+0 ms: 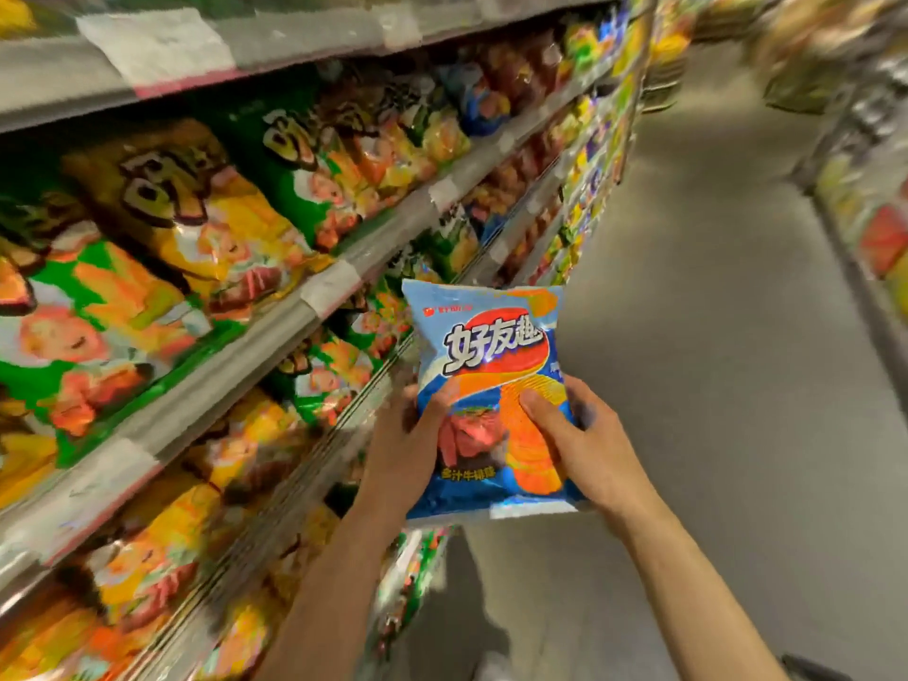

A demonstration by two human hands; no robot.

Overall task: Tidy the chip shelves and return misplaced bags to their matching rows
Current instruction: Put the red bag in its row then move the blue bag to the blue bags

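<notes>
Both my left hand point(410, 435) and right hand point(584, 442) grip the blue bag point(484, 371) right of the shelves point(275, 331) — carrying step, I judge — next, finding its matching row.

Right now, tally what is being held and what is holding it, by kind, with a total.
Blue chip bag: 1, upright, held clear of the shelves
Hands gripping it: 2, left hand on its left edge, right hand on its right edge
Total: 3
</notes>
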